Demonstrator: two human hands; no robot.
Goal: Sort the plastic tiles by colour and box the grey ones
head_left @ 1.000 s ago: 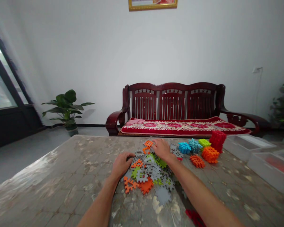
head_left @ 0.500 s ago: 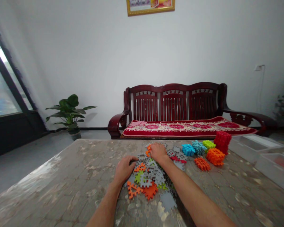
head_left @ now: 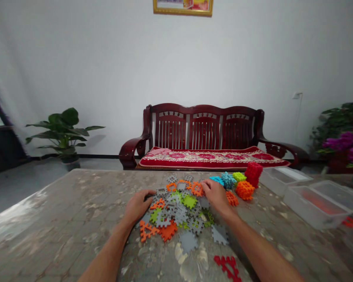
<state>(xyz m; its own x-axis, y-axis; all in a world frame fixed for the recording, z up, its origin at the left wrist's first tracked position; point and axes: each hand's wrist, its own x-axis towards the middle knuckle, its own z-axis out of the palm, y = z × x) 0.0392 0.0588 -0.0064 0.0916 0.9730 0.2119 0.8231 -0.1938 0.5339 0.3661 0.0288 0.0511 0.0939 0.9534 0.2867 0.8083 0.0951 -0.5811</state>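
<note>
A loose pile of notched flat pieces, mostly grey (head_left: pixel 179 211) with some green (head_left: pixel 190 201) and orange, lies on the patterned table (head_left: pixel 76 219). My left hand (head_left: pixel 139 204) rests at the pile's left edge, fingers apart, nothing in it. At the upper right of the pile, my right hand (head_left: pixel 216 194) has its fingers closed on an orange piece (head_left: pixel 197 189). A red piece (head_left: pixel 228 267) lies near the front edge, apart from the pile. Just beyond my right hand stand stacks of blue (head_left: pixel 228 180), green (head_left: pixel 239 176), orange (head_left: pixel 245 190) and red (head_left: pixel 253 174) pieces.
Clear plastic boxes (head_left: pixel 314 207) stand on the table's right, one with orange pieces inside. Behind the table is a dark wooden bench (head_left: pixel 206 125) with a red floral cover (head_left: pixel 211 156). Potted plants (head_left: pixel 66 133) stand at both sides.
The view has turned to the right. My right hand has moved from the pile's far part to its right side with an orange piece. The front red piece has come into sight.
</note>
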